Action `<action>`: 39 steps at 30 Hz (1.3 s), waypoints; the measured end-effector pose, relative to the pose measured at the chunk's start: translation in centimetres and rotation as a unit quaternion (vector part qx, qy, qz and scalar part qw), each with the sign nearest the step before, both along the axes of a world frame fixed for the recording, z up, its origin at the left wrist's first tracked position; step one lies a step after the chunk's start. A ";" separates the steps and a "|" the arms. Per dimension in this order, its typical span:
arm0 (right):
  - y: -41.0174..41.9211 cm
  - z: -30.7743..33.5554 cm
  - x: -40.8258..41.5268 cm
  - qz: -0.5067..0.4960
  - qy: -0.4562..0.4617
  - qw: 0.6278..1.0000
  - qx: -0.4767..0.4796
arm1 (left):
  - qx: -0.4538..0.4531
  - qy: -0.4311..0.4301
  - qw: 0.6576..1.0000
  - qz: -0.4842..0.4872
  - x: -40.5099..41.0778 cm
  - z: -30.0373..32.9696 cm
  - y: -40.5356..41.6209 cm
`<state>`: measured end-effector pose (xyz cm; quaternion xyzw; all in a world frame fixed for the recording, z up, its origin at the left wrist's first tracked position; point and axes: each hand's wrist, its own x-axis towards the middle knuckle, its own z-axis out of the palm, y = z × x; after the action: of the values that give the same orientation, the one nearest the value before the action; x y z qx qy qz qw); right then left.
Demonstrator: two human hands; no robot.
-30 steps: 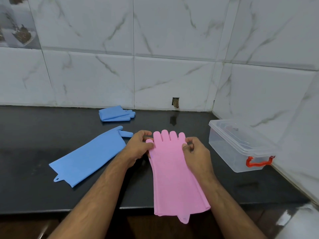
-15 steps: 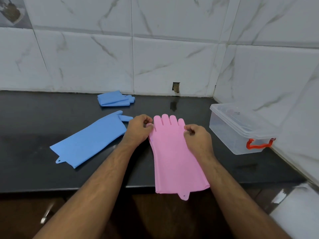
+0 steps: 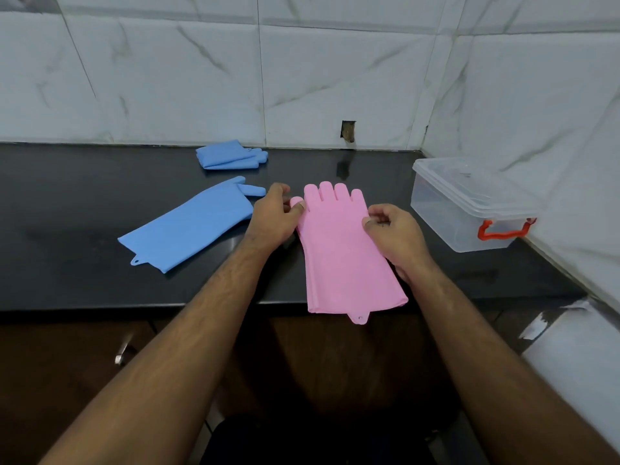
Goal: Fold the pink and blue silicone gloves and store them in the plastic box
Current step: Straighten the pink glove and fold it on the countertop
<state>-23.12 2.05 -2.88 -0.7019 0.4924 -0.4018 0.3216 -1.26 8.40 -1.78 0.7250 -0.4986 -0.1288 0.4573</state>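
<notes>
A pink silicone glove (image 3: pixel 342 253) lies flat on the black counter (image 3: pixel 84 209), fingers toward the wall, its cuff hanging over the front edge. My left hand (image 3: pixel 273 216) pinches the glove's thumb at its left side. My right hand (image 3: pixel 392 233) pinches its right edge with curled fingers. A flat blue glove (image 3: pixel 191 226) lies to the left. A folded blue glove (image 3: pixel 229 156) sits near the wall. The clear plastic box (image 3: pixel 469 203) with its lid on and a red handle stands at the right.
White marble-tiled walls (image 3: pixel 167 78) close the counter at the back and right, forming a corner behind the box. A small hole (image 3: pixel 348 130) shows in the back wall. Wooden cabinets with a metal handle (image 3: pixel 122 352) lie below the counter.
The camera has tilted, so the scene sits lower and closer. Both hands stay at the pink glove's sides; the grips look unchanged.
</notes>
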 end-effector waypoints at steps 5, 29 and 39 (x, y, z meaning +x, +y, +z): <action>1.0 -0.2 -1.0 -0.013 -0.036 0.999 0.000 | -0.020 0.016 1.000 -0.004 -1.1 0.0 1.4; 0.7 -0.2 -0.7 0.002 -0.008 1.000 -0.018 | -0.061 0.087 0.992 0.062 -0.8 -1.0 0.6; 0.7 -0.1 -0.6 0.005 0.004 1.000 -0.005 | -0.049 0.039 0.995 0.072 -0.8 -1.0 0.4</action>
<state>-23.71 2.77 -3.03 -0.7075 0.4883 -0.3999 0.3179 -2.02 8.85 -2.81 0.7299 -0.4328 -0.0997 0.5196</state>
